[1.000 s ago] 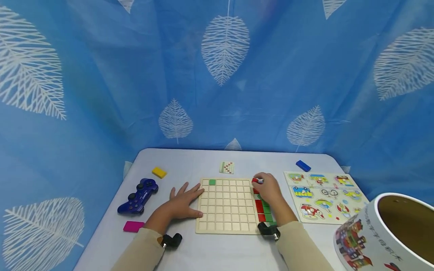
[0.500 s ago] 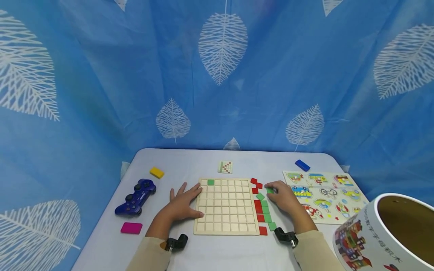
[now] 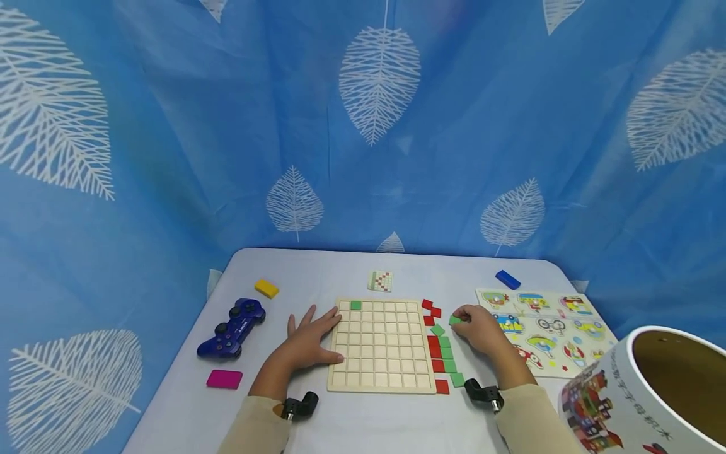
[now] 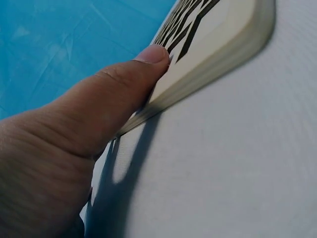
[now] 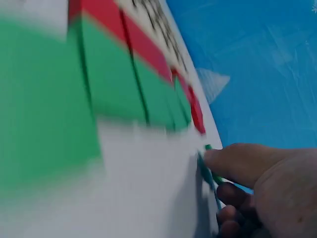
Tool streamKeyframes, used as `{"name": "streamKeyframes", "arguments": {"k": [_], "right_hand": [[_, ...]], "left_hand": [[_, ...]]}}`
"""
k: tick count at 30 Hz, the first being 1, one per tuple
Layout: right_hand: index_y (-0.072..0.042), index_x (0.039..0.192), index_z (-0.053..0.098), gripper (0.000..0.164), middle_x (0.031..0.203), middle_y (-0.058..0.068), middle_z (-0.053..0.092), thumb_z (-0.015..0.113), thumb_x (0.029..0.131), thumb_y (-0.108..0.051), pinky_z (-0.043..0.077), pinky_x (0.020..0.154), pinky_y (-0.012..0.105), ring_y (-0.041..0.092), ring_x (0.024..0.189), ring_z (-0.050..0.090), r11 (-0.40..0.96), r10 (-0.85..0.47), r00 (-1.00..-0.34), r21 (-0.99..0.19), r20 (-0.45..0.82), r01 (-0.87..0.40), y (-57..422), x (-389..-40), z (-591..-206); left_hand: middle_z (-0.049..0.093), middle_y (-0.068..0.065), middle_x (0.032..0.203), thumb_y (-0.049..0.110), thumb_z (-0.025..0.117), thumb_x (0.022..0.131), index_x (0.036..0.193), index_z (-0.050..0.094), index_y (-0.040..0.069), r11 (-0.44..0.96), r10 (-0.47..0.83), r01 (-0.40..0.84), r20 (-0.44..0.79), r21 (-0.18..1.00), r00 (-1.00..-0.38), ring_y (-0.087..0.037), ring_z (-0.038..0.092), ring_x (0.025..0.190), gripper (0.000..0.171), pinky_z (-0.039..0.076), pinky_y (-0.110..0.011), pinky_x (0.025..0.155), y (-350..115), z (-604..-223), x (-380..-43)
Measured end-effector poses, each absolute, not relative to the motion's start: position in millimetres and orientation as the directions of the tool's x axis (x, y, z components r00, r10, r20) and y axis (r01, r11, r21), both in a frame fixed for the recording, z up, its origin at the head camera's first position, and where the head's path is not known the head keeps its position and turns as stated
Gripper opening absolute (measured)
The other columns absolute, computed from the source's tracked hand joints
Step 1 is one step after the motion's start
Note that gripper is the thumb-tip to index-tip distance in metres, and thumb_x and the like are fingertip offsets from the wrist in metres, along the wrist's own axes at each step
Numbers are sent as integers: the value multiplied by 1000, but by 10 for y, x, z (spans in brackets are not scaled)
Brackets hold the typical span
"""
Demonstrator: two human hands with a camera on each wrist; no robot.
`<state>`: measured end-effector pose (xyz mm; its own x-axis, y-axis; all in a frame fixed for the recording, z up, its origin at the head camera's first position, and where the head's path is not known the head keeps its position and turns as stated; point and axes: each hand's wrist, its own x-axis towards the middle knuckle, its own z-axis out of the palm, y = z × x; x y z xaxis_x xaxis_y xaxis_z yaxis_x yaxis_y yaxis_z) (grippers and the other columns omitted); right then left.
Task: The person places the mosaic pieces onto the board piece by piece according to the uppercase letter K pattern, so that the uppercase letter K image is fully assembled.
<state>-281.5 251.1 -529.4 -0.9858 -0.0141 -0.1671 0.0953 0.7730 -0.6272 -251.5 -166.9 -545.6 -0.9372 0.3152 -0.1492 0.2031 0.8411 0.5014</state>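
Note:
In the head view a pale wooden grid board (image 3: 374, 345) lies mid-table, with one green tile (image 3: 355, 306) in a top-row cell near its left. My left hand (image 3: 303, 345) rests at the board's left edge, fingers spread; the left wrist view has the thumb (image 4: 119, 82) lying over that rim. Right of the board, my right hand (image 3: 481, 329) pinches a small green square tile (image 3: 454, 320) between thumb and fingers, seen edge-on in the right wrist view. Several red tiles (image 3: 434, 345) and green tiles (image 3: 448, 366) lie between that hand and the board.
A small pattern card (image 3: 380, 281) lies behind the board. To the left are a blue game controller (image 3: 232, 329), a yellow block (image 3: 266, 289) and a magenta block (image 3: 224, 379). A picture puzzle board (image 3: 556, 334), a blue block (image 3: 507, 279) and a white bucket (image 3: 595, 403) stand right.
My right hand has moved right, away from the red tiles at the board's upper right corner, to a green tile that it pinches. The left hand has stayed at the board's edge.

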Motion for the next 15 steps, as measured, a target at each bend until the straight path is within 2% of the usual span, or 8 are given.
{"name": "streamKeyframes", "arguments": {"k": [5, 8, 11, 15], "right_hand": [[-12, 122, 70, 29, 120, 7, 68, 76, 96, -22, 56, 86, 43, 24, 105, 63, 688, -65, -994, -725, -89, 20, 1859, -2771, -5258], [-15, 118, 71, 24, 116, 3, 70, 78, 95, -20, 57, 80, 38, 20, 101, 66, 641, -159, -986, -764, -41, -71, 1345, -2768, -5250], [-18, 109, 73, 16, 112, 1, 71, 78, 95, -19, 57, 81, 39, 18, 98, 65, 647, -227, -974, -749, -5, -146, 922, -2791, -5250], [-17, 103, 77, 9, 110, 1, 72, 78, 95, -18, 57, 86, 43, 19, 99, 66, 713, -261, -965, -668, 28, -213, 593, -2831, -5265]], "left_hand": [[28, 9, 173, 63, 87, 75, 161, 44, 28, 843, 317, 210, -143, 494, -937, -39, 2, 163, 103, -15, -76, 119, -1689, -5459, -2490], [27, 9, 173, 64, 86, 75, 161, 43, 28, 840, 327, 220, -138, 497, -935, -39, 2, 163, 103, -15, -76, 119, -1703, -5460, -2479], [27, 9, 173, 65, 85, 75, 161, 43, 28, 842, 326, 227, -127, 490, -937, -39, 3, 163, 103, -14, -76, 119, -1710, -5459, -2478], [29, 9, 172, 64, 86, 75, 160, 45, 28, 842, 323, 229, -116, 489, -939, -40, 4, 163, 101, -13, -77, 119, -1692, -5452, -2475]]}}
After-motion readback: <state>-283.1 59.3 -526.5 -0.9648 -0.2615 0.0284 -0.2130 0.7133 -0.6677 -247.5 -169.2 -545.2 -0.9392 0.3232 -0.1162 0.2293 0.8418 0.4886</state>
